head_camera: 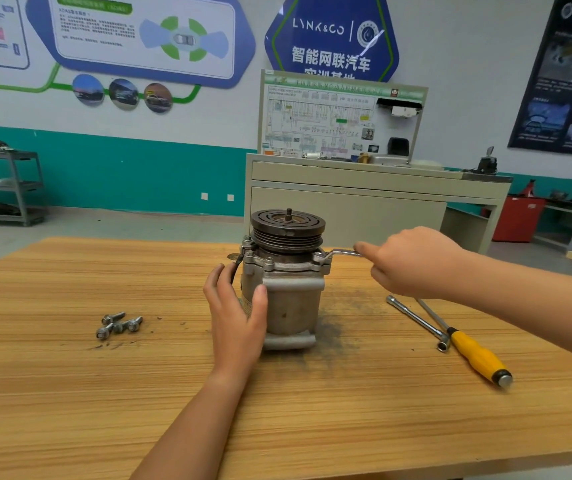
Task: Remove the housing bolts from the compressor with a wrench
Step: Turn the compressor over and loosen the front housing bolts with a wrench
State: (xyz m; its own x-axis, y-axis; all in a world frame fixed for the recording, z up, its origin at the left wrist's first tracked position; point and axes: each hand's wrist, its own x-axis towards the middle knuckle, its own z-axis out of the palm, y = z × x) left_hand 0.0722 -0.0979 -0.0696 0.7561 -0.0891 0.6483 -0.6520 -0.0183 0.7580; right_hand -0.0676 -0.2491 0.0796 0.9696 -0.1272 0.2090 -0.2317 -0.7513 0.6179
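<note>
**Both hands clamped**

On the wooden table (70, 393), the left hand (239, 306) clasps the upright compressor (291, 299) at mid-table, thumb across its front. Loose bolts (120, 325) lie well to the left. Farther back, the right hand (412, 261) grips the wrench (341, 252), whose head sits on the top flange.

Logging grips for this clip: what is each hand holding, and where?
The right hand grips the wrench by its handle end; the left hand clasps the compressor around its body.
</note>
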